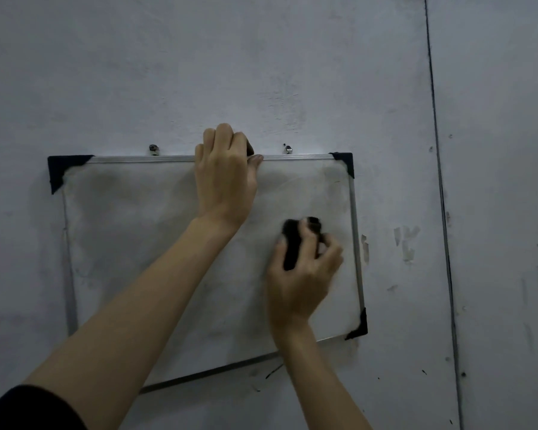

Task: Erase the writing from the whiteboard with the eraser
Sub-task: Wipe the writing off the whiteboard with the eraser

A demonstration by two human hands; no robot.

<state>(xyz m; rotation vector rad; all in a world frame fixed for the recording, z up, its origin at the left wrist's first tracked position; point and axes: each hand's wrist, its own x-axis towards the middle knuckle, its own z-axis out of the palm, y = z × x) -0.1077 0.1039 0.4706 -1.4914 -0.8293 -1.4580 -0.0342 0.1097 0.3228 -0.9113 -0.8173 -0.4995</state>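
Note:
A small whiteboard (131,243) with a silver frame and black corner caps hangs on a grey wall. Its surface shows only faint grey smears; no clear writing is visible. My left hand (225,178) grips the board's top edge near the middle, fingers curled over the frame. My right hand (302,274) holds a black eraser (292,246) pressed against the board's right half; the eraser looks blurred.
Two metal hooks (153,149) hold the board's top edge to the wall. A vertical seam (441,193) runs down the wall right of the board. Patches of peeled paint (406,243) mark the wall beside the board's right edge.

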